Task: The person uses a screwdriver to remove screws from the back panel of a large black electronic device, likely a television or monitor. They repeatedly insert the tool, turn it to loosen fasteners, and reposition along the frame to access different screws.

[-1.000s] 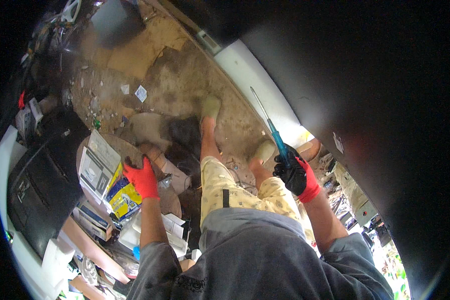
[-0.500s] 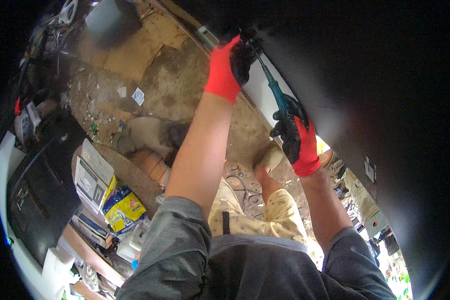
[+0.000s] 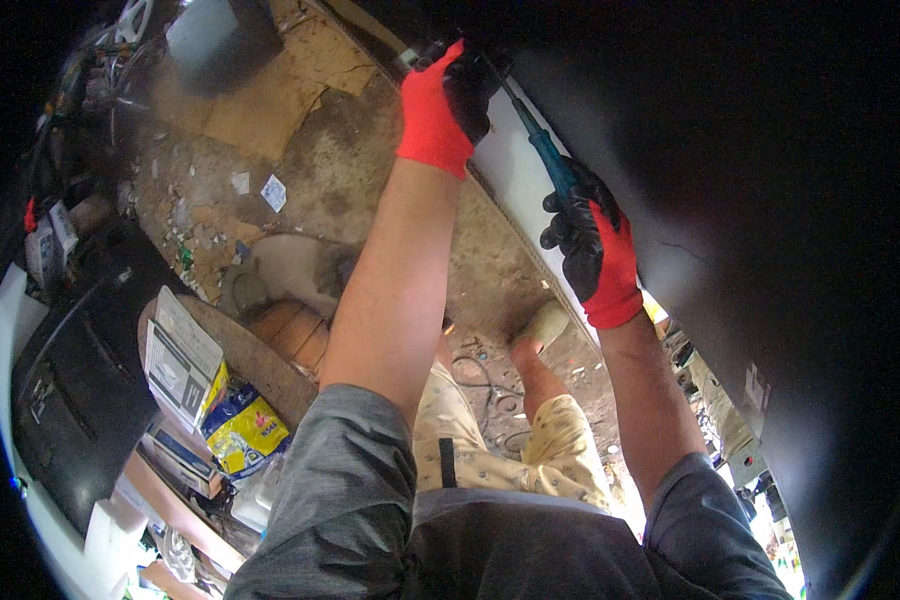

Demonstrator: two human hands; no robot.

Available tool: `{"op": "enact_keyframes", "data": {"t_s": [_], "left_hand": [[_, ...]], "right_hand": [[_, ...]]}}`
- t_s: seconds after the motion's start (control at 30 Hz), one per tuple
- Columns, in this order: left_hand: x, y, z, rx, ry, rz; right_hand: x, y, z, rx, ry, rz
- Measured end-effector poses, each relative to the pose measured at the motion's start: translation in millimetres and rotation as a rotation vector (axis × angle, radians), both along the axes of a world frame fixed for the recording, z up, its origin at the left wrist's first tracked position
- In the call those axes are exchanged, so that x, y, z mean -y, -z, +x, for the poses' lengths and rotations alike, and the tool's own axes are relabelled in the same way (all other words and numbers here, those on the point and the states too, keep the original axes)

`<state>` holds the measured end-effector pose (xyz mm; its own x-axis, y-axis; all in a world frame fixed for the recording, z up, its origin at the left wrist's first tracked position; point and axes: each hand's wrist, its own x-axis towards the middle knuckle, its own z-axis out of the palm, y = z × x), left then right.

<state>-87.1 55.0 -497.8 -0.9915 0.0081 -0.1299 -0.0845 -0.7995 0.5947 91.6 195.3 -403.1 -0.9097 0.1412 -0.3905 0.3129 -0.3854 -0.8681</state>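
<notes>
My right hand [image 3: 592, 245], in a black-coated red glove, is wrapped round the teal handle of a screwdriver [image 3: 548, 158]. The slim shaft points up and left toward a large dark panel [image 3: 690, 270]. Close to the shaft's far end is my left hand [image 3: 448, 105], in a matching glove. Its fingers look curled in, but deep shadow hides what they hold, if anything. The screwdriver's tip is also lost in that shadow. A pale strip [image 3: 515, 165] runs along the panel's edge, behind the screwdriver.
On the left are a round stool-like top [image 3: 245, 345], a yellow-and-blue packet [image 3: 245, 430], a printed box [image 3: 182, 350] and a black moulded panel [image 3: 80, 370]. Flattened cardboard [image 3: 260, 100] and scattered debris lie on the dirt floor [image 3: 360, 150]. Cables hang at the far left.
Both hands have moved slightly up and left in view, with the screwdriver still in my right hand. More of the pale strip shows beside the dark panel.
</notes>
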Motion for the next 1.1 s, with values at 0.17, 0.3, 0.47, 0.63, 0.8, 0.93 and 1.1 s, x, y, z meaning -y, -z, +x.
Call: {"op": "enact_keyframes", "data": {"t_s": [0.17, 0.3, 0.47, 0.63, 0.8, 0.93, 1.1], "left_hand": [[17, -4, -7, 0.173, 0.162, 0.068], [19, -13, -4, 0.19, 0.141, 0.025], [7, -31, 1, 0.244, 0.058, 0.018], [10, -28, -1, 0.242, 0.089, 0.024], [9, -30, 2, 0.18, 0.065, 0.018], [8, -35, 2, 0.203, 0.064, 0.006], [4, -40, 2, 0.205, 0.005, 0.02]], "right_hand": [[-5, 10, 0, 0.033, -0.006, -0.064], [-11, 23, -1, 0.075, -0.02, -0.22], [-22, 37, 0, 0.055, -0.067, -0.42], [-26, 47, -1, 0.105, -0.057, -0.327], [-28, 49, -4, 0.074, -0.049, -0.492], [-28, 44, -4, 0.084, -0.027, -0.591], [-25, 43, -11, 0.226, 0.004, -0.776]]}}
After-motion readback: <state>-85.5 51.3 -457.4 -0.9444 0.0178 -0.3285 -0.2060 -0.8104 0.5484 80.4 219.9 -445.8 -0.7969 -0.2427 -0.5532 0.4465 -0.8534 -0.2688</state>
